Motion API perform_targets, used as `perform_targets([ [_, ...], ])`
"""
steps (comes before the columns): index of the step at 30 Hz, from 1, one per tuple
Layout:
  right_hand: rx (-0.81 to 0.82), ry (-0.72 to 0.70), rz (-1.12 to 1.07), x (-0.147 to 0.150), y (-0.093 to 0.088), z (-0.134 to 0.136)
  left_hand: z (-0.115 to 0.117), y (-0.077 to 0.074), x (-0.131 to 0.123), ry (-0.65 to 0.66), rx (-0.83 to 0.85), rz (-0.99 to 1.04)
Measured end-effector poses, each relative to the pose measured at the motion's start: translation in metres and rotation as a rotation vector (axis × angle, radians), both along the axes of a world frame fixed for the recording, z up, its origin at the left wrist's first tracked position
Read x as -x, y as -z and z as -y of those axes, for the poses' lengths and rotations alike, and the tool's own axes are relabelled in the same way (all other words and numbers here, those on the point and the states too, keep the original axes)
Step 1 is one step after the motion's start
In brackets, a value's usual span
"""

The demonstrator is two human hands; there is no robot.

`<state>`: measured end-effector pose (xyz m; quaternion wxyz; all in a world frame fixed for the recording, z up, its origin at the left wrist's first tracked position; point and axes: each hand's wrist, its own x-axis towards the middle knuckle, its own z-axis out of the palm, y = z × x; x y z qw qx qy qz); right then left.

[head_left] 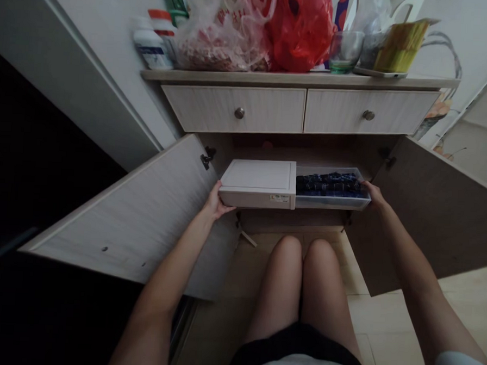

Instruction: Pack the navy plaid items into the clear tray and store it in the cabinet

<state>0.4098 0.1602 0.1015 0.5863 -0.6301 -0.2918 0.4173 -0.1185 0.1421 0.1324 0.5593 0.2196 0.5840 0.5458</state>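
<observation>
A white plastic storage box (257, 175) lies sideways at the front of the cabinet, a small label on its near side. Out of its right end extends a clear plastic drawer (332, 202), which holds dark plaid folded fabric (329, 184). My left hand (217, 202) grips the box's left end, thumb stretched along the underside edge. At the far right end of the drawer, my right hand (373, 195) is closed on the rim, its fingers partly hidden behind the wall.
Two cabinet doors stand open, the left door (144, 215) and the right door (433, 214). Above are two closed drawers with knobs (239, 113). The cabinet top carries a red bag (300, 33), a clear bag (227, 34), white bottles (150, 44) and a glass (345, 51).
</observation>
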Motion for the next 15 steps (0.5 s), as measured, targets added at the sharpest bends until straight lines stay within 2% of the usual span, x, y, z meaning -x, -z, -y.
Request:
perform_targets([
  [5,0.037,0.023,-0.073,-0.001,0.003,-0.006,-0.002,-0.001,-0.001,-0.006,-0.004,-0.013],
  [9,0.017,-0.027,-0.089,-0.004,0.004,-0.012,-0.003,-0.001,-0.005,0.013,-0.009,-0.026],
  [15,0.004,-0.053,-0.096,0.003,0.006,-0.02,-0.006,0.003,-0.023,0.044,-0.007,0.005],
])
